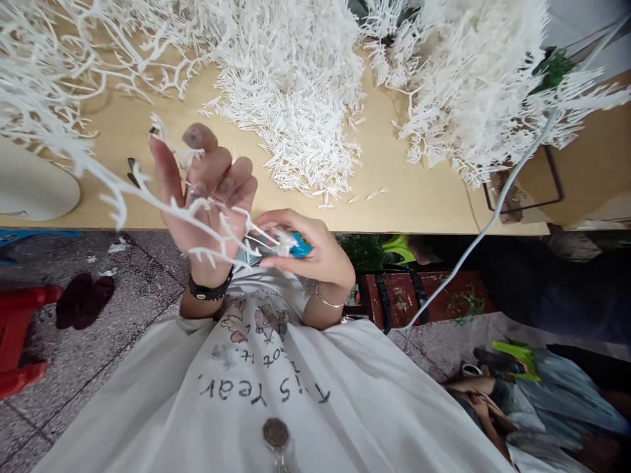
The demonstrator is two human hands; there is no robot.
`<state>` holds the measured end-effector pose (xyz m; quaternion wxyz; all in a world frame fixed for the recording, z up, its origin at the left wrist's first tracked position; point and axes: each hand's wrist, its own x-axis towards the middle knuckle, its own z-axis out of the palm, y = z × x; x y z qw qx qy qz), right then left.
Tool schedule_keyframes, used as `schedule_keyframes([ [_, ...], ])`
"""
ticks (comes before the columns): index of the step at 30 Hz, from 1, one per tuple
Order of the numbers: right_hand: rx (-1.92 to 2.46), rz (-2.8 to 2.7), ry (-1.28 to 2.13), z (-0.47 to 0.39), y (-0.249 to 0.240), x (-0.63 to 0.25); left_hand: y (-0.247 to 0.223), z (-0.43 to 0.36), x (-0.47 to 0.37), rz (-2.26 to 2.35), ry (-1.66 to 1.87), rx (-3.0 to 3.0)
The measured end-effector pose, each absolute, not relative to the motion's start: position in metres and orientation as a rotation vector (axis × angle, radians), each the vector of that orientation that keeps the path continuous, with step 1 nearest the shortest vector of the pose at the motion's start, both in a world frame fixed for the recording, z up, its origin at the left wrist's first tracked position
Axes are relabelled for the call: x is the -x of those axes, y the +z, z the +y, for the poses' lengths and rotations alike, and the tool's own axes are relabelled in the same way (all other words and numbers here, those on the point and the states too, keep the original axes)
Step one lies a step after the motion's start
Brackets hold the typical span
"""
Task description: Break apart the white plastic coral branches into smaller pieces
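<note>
A long white plastic branch (160,203) with short forked twigs runs across my left hand (211,184) at the left of the table's front edge. That hand is palm up with its fingers curled; one twig passes between thumb and fingers. Close beside it, my right hand (323,253) is closed around a small object with a blue part (300,244) and a clear or whitish end. Its kind is not plain, as the fingers cover much of it. Twig tips of the branch reach to this object.
A big heap of small white sprigs (310,131) lies mid-table (414,203), with more white branches (128,59) to its left and a bushy pile (453,85) to its right. A pale cable (486,230) crosses the right side. People sit at lower right. A red stool (20,328) stands left.
</note>
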<state>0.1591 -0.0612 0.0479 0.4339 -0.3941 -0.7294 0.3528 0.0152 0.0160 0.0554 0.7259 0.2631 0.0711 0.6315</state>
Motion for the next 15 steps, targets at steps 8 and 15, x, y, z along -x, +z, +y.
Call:
schedule_keyframes([
  [8,1.269,-1.394,0.946,-0.073,0.046,-0.169,0.057,0.034,0.013,0.260,1.182,-0.884],
  [15,1.087,-0.936,0.981,-0.077,0.050,-0.168,0.051,0.031,0.026,0.499,1.019,-1.272],
])
